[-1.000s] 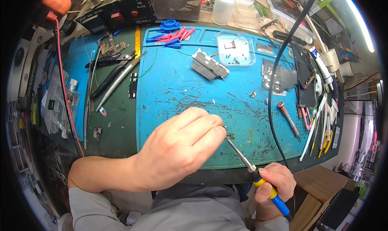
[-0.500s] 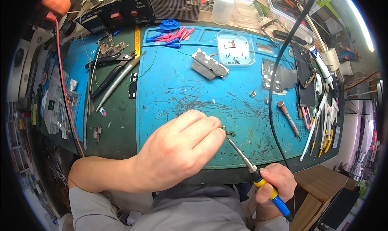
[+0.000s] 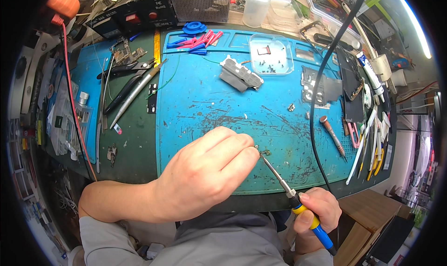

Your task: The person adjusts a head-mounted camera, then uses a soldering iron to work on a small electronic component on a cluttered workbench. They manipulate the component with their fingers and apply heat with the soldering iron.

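Note:
My left hand is closed in a pinch over the blue silicone mat, holding a small electronic part that is mostly hidden by the fingers. My right hand grips a soldering iron with a blue and yellow handle; its metal tip reaches the small part at my left fingertips, though whether it touches is too small to tell. Above my hands on the mat lie a grey metal module and a clear tray holding tiny screws.
A black cable hangs across the mat's right side. Pliers and a metal tool lie at left. Several tools crowd the right edge. Pink and blue tips, a white bottle and a black equipment box stand or lie behind.
My left knuckles and fingertips have shifted very slightly down and left, showing a little more of the small part. My right hand and the iron are almost unmoved.

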`<state>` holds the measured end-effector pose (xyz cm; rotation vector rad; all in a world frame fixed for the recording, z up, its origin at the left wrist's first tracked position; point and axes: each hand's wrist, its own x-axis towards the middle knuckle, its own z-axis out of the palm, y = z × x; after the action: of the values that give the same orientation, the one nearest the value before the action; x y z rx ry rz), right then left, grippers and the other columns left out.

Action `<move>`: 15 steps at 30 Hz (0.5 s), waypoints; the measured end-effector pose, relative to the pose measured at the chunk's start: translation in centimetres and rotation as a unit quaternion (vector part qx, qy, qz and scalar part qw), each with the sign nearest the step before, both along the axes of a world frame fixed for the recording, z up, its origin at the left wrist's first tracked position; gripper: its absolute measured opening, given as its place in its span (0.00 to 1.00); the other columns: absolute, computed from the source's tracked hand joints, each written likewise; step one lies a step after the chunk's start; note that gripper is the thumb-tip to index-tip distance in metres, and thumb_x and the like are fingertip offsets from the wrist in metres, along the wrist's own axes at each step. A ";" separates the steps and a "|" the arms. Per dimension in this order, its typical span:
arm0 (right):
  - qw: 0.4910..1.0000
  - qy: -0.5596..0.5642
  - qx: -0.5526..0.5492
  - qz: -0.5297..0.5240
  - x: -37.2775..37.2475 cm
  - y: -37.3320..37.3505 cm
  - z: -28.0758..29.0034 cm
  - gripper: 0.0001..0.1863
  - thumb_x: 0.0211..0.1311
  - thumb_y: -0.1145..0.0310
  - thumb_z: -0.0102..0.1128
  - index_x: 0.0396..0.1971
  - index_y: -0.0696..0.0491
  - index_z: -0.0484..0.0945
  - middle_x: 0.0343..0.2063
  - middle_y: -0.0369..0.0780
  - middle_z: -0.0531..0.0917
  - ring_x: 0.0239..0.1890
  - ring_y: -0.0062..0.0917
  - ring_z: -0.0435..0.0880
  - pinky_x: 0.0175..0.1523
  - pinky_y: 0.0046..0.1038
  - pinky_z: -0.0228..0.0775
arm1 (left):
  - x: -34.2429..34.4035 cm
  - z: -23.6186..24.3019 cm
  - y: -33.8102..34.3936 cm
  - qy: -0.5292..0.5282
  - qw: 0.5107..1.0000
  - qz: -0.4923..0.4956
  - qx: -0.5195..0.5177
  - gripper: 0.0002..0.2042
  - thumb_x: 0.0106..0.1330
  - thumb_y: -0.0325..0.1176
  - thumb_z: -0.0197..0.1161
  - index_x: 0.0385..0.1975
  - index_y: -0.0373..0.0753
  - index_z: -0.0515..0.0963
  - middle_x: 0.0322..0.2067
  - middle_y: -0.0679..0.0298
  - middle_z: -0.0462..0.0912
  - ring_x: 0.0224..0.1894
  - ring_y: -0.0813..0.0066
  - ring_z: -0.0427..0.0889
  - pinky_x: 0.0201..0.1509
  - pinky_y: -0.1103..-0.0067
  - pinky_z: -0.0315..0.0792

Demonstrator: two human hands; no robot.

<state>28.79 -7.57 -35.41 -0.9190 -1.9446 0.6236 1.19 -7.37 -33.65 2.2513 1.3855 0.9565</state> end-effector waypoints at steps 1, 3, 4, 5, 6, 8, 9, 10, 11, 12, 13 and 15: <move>1.000 -0.001 0.000 -0.001 0.0 0.0 0.0 0.12 0.73 0.60 0.70 0.41 0.54 0.88 0.21 0.37 0.84 0.19 0.27 0.84 0.26 0.29 0.79 | 0.0 0.0 0.0 0.001 1.000 0.001 0.000 0.14 0.57 0.19 0.78 0.41 0.32 0.82 0.41 0.57 0.85 0.40 0.57 0.86 0.43 0.68 0.80; 1.000 -0.001 0.000 -0.004 0.1 -0.1 0.0 0.12 0.73 0.60 0.70 0.41 0.54 0.88 0.22 0.37 0.85 0.19 0.27 0.84 0.27 0.29 0.80 | 0.0 0.0 0.0 0.002 1.000 0.001 -0.001 0.14 0.57 0.19 0.78 0.41 0.32 0.82 0.41 0.57 0.86 0.41 0.57 0.87 0.43 0.68 0.81; 1.000 -0.002 0.001 -0.005 0.1 -0.1 0.0 0.12 0.73 0.60 0.69 0.41 0.54 0.87 0.22 0.37 0.85 0.19 0.27 0.84 0.27 0.29 0.80 | 0.0 0.0 0.0 0.001 1.000 0.002 0.000 0.14 0.57 0.19 0.78 0.41 0.32 0.82 0.41 0.57 0.86 0.41 0.57 0.87 0.43 0.68 0.81; 1.000 0.001 -0.001 -0.006 0.2 -0.1 0.0 0.11 0.73 0.60 0.69 0.41 0.54 0.87 0.22 0.37 0.85 0.19 0.28 0.84 0.27 0.29 0.80 | 0.0 0.0 0.0 0.001 1.000 0.002 0.000 0.15 0.57 0.19 0.78 0.41 0.32 0.82 0.41 0.57 0.86 0.41 0.57 0.87 0.43 0.68 0.81; 1.000 0.003 -0.002 -0.006 0.2 -0.2 0.0 0.11 0.73 0.61 0.69 0.41 0.54 0.87 0.22 0.37 0.85 0.19 0.28 0.84 0.27 0.30 0.80 | 0.0 0.0 0.0 0.001 1.000 0.002 0.001 0.15 0.57 0.19 0.78 0.41 0.32 0.82 0.41 0.57 0.86 0.41 0.57 0.87 0.43 0.68 0.81; 1.000 0.005 -0.004 -0.014 0.2 -0.4 -0.1 0.11 0.73 0.61 0.70 0.41 0.54 0.87 0.22 0.37 0.85 0.20 0.28 0.84 0.27 0.30 0.80 | -0.1 0.0 -0.1 0.002 1.000 0.002 0.001 0.14 0.57 0.19 0.78 0.41 0.32 0.82 0.41 0.57 0.86 0.40 0.57 0.87 0.43 0.68 0.81; 1.000 0.004 -0.003 -0.021 0.2 -0.5 -0.2 0.11 0.73 0.60 0.70 0.41 0.54 0.87 0.22 0.37 0.85 0.20 0.28 0.84 0.27 0.30 0.80 | -0.1 0.0 -0.1 0.003 1.000 0.003 0.000 0.14 0.57 0.19 0.78 0.41 0.32 0.82 0.41 0.57 0.86 0.40 0.57 0.86 0.43 0.68 0.81; 1.000 0.002 -0.004 -0.028 0.2 -0.5 -0.2 0.11 0.73 0.60 0.70 0.41 0.54 0.87 0.22 0.37 0.85 0.20 0.28 0.84 0.27 0.30 0.80 | -0.1 0.0 -0.1 0.003 1.000 0.002 -0.002 0.14 0.57 0.19 0.78 0.41 0.32 0.82 0.41 0.57 0.86 0.40 0.57 0.86 0.43 0.68 0.80; 1.000 0.004 -0.006 -0.027 0.2 -0.5 -0.2 0.12 0.73 0.60 0.70 0.41 0.54 0.87 0.22 0.37 0.85 0.20 0.28 0.84 0.28 0.30 0.80 | -0.1 0.0 -0.1 0.004 1.000 0.002 -0.004 0.14 0.57 0.19 0.78 0.41 0.32 0.82 0.41 0.57 0.86 0.40 0.57 0.86 0.43 0.68 0.80; 1.000 0.005 -0.008 -0.026 0.2 -0.5 -0.2 0.12 0.73 0.60 0.70 0.41 0.54 0.87 0.22 0.37 0.85 0.19 0.28 0.84 0.28 0.30 0.80 | 0.0 0.1 -0.1 0.005 1.000 0.003 -0.004 0.14 0.57 0.19 0.78 0.41 0.32 0.82 0.41 0.57 0.86 0.41 0.57 0.86 0.43 0.68 0.80; 1.000 0.006 -0.010 -0.024 0.2 -0.5 -0.1 0.12 0.73 0.60 0.70 0.41 0.54 0.87 0.22 0.37 0.85 0.19 0.28 0.84 0.28 0.30 0.80 | 0.0 0.1 -0.1 0.006 1.000 0.003 -0.004 0.14 0.57 0.19 0.78 0.41 0.32 0.82 0.41 0.57 0.86 0.41 0.57 0.86 0.43 0.68 0.80; 1.000 0.012 -0.013 -0.007 0.3 -0.4 -0.1 0.12 0.73 0.60 0.70 0.41 0.54 0.88 0.22 0.37 0.85 0.19 0.28 0.84 0.28 0.30 0.80 | 0.0 0.2 -0.1 0.006 1.000 0.004 -0.004 0.14 0.57 0.19 0.78 0.41 0.32 0.82 0.41 0.57 0.86 0.41 0.57 0.86 0.43 0.68 0.80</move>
<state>29.08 -7.97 -35.50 -0.9377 -1.9117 0.6499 1.16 -7.47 -33.48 2.2518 1.4013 0.9387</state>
